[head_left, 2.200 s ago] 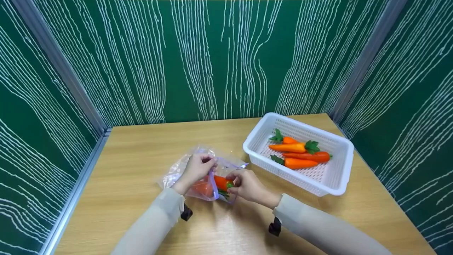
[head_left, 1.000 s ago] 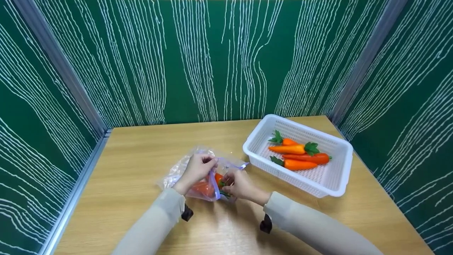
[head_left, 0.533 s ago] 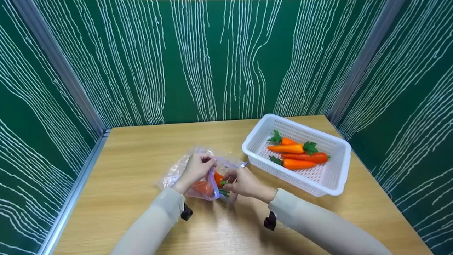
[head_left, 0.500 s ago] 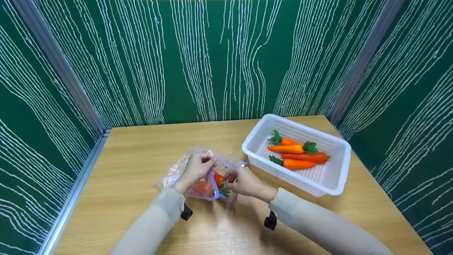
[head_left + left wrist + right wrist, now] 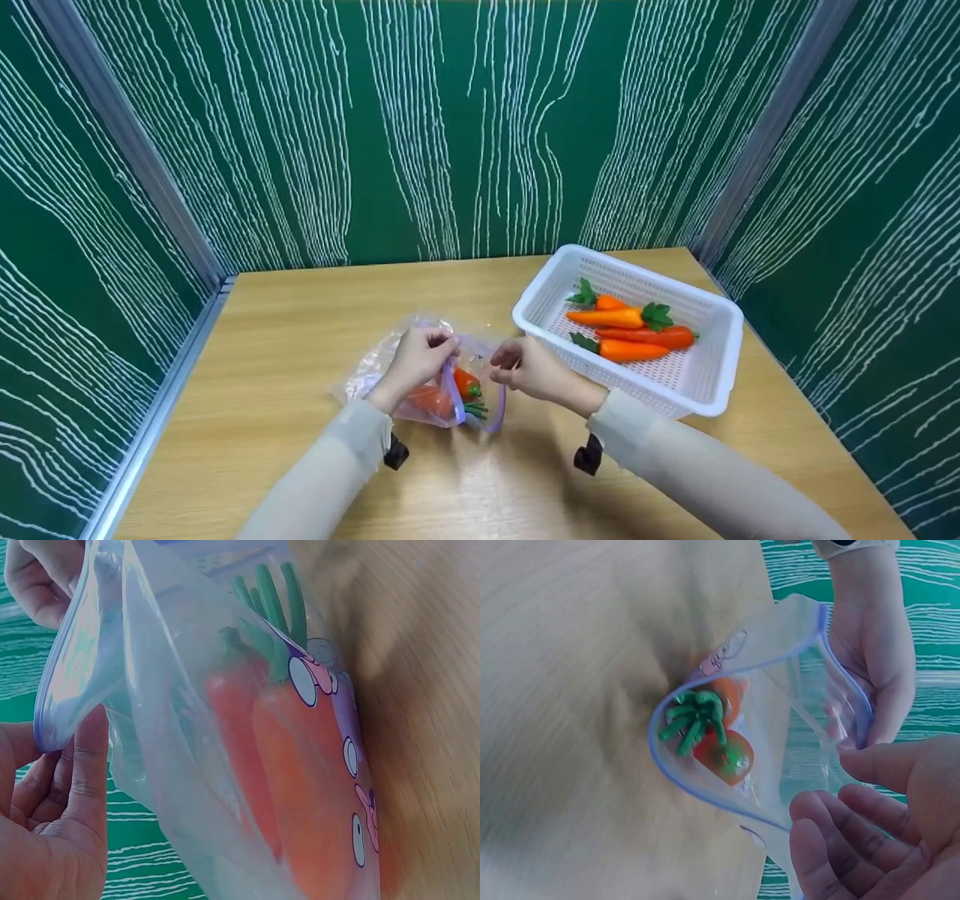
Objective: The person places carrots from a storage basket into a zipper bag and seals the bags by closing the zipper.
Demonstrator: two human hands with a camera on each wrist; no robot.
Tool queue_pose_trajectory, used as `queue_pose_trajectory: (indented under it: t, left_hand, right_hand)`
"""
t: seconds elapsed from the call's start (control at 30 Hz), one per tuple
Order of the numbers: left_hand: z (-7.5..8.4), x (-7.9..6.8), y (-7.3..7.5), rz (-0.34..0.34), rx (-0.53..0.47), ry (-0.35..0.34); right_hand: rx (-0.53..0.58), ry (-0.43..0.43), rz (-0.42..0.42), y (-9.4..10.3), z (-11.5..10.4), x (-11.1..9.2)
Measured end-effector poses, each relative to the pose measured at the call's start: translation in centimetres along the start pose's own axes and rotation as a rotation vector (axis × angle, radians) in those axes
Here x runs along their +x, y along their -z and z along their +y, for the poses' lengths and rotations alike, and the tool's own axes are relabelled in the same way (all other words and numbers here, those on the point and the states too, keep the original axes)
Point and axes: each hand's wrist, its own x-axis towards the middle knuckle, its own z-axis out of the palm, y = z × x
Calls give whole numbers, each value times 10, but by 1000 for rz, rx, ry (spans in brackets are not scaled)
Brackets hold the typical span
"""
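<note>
A clear zip bag [image 5: 375, 364] with a purple zip rim lies on its side, its mouth facing right. My left hand [image 5: 420, 356] pinches the upper rim between thumb and fingers, seen closely in the left wrist view. Inside are an orange carrot [image 5: 304, 765] with green stalks and a red pepper [image 5: 244, 727] with a green stem, side by side. My right hand [image 5: 532, 367] is just right of the bag's mouth. Its fingers [image 5: 847, 840] are loosely bent and hold nothing; whether the thumb touches the rim I cannot tell.
A white perforated basket [image 5: 724, 352] stands at the right of the wooden table [image 5: 292, 322]. Several carrots [image 5: 634, 350] with green leaves and a long red pepper [image 5: 667, 337] lie in it. Green walls [image 5: 405, 127] with white lines enclose the table.
My right hand has let go of the red pepper, now deeper in the bag, and has drawn back up and to the right. My left hand keeps its hold on the rim.
</note>
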Motion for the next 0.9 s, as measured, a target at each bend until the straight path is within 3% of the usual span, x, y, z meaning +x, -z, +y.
queue_pose_trajectory:
  t: [0.2,0.4,0.9]
  left_hand:
    - [-2,1,-2,22,32,-22]
    - [-1,2,0,10,25,12]
    - [-2,2,2,3,14,42]
  right_hand:
    - [21,-45,71,11,1,-2]
    - [33,-80,114,24,7,-6]
    - [-50,-180,212,53,26,-17]
